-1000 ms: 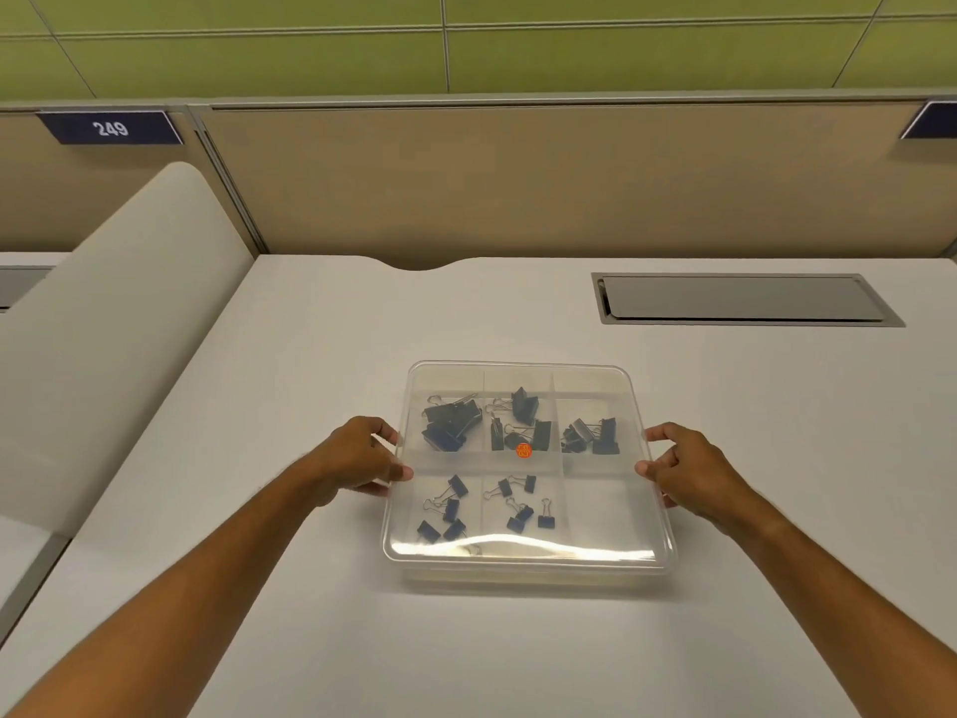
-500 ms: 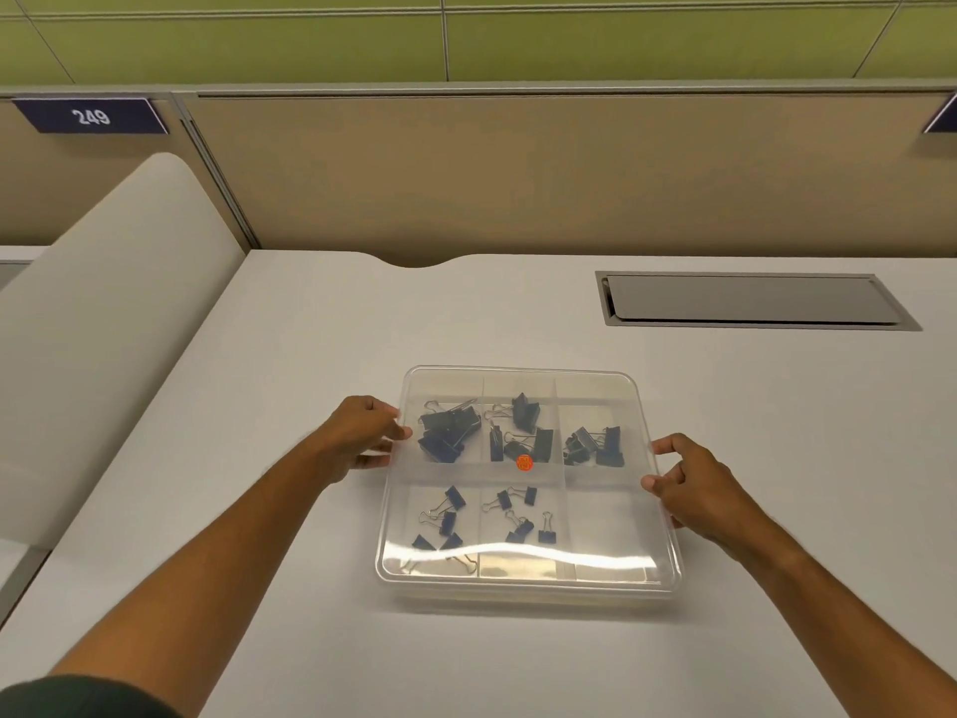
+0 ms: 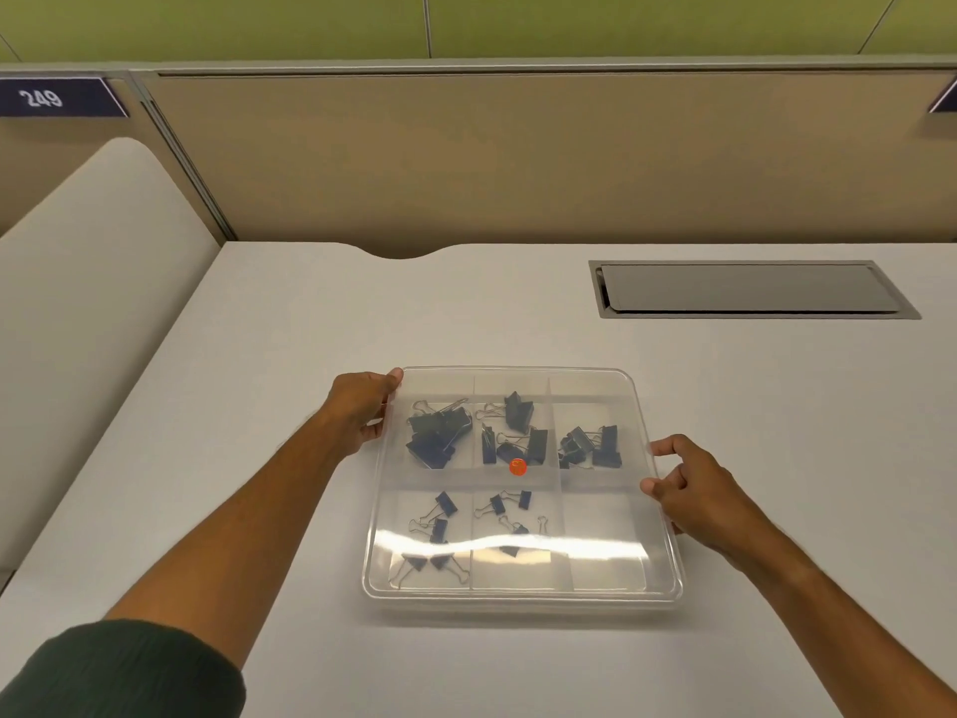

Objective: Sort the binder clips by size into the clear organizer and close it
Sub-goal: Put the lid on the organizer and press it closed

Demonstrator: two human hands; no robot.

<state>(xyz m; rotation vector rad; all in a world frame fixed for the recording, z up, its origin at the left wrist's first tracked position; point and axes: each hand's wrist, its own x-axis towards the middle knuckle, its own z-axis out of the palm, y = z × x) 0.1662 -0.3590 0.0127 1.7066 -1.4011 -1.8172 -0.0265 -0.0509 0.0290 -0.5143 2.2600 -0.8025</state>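
The clear organizer [image 3: 523,583] lies flat on the white table [image 3: 259,355], a little below and right of the centre of the frame. It is nearly square, so it has no clear long axis; its sides run almost parallel to the table edges, and it looks slightly wider at the lower edge. The transparent lid [image 3: 600,541] is on top of it, with a small orange sticker [image 3: 518,466] near the middle. Through the lid six compartments are visible, in two rows of three. The three upper ones hold the large binder clips [image 3: 437,432]; they overlap, so I cannot count them exactly. In the lower row, the left compartment has four small binder clips [image 3: 445,502], the middle one about four, partly hidden by glare, and the right one holds no clips. The left hand [image 3: 362,406] grips the upper left corner of the lid, thumb on the top and fingers curled along the side. The right hand [image 3: 694,489] holds the right edge near its middle, fingers half closed around the rim. A dark green sleeve [image 3: 119,671] shows at the lower left.
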